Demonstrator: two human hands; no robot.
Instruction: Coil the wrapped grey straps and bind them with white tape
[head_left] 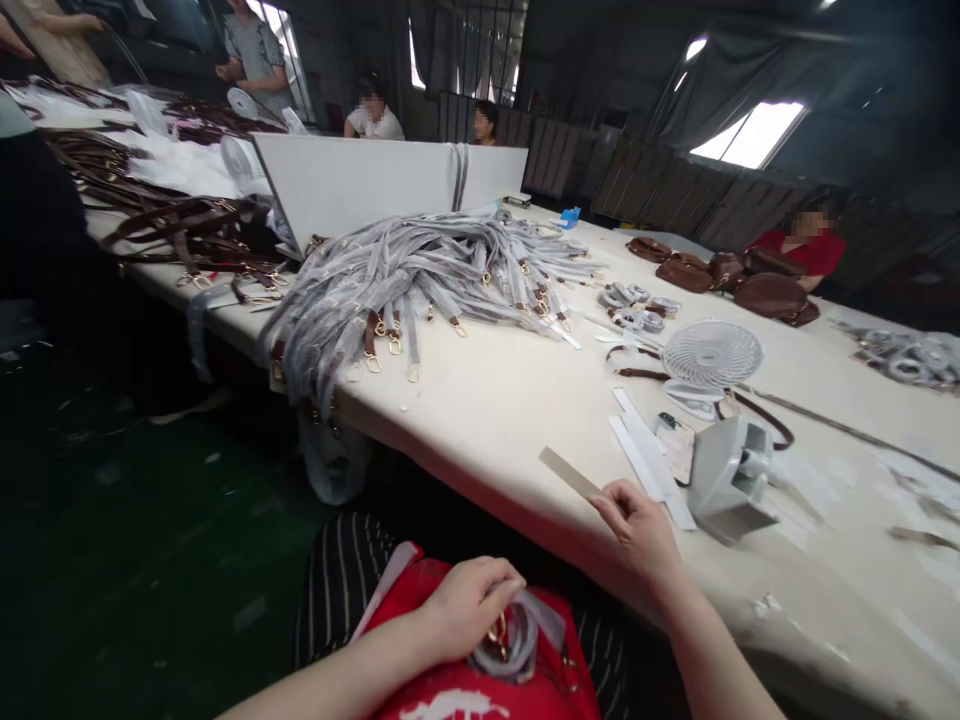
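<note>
The person sits at the edge of the long table point(465, 400) with a red bag point(480, 690) on the lap. The left hand point(469, 605) is closed over a rolled strap point(517, 640) wrapped in clear film, fingers curled around the coil and holding it against the bag; a gold clasp shows just under the fingertips. The right hand point(637, 525) is raised over the table edge and pinches one end of a thin flat strip point(570, 472) between thumb and forefinger, the rest of it sticking out free to the left.

The strip looks light and fairly stiff, like card or tape backing; held by its end it stays straight, so a light pinch seems enough. The rolled strap looks soft and springy, and its film wrap is probably slippery, so I would grip it around the whole coil or by the metal clasp.

Further up the table lies a big heap of wrapped straps point(420, 280), a small white fan point(711, 358) and some brown bags point(720, 275). Other people work at the far side.
</note>
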